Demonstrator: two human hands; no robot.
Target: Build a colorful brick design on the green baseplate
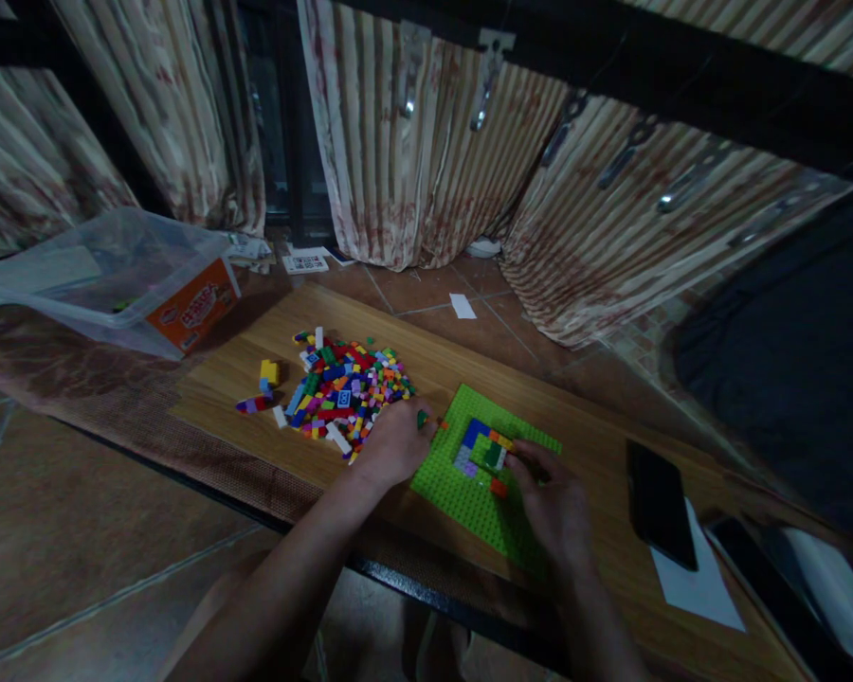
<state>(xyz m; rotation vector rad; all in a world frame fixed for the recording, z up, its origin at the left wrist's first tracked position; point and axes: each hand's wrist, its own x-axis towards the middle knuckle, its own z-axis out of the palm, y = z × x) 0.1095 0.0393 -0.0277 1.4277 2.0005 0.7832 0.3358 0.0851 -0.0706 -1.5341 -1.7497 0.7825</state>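
Observation:
My left hand [398,441] is closed over the right edge of the loose pile of toy bricks [355,388]; a small dark green brick [422,417] shows at its fingertips. Beside those fingertips an orange brick [443,425] is at the left edge of the green baseplate [455,493]. A square of blue, orange, yellow, grey, purple and green bricks [478,429] is built on the plate. My right hand [553,502] has its fingers pinched at the right side of that square; what they grip is hidden. Just below the square sits a red-orange brick [499,487].
The wooden board [256,332] lies on a low table. A clear plastic bin [128,275] with an orange label stands at the left. At the right are a black phone [661,502], white paper [703,587] and another dark device [768,578]. Striped curtains [426,161] hang behind.

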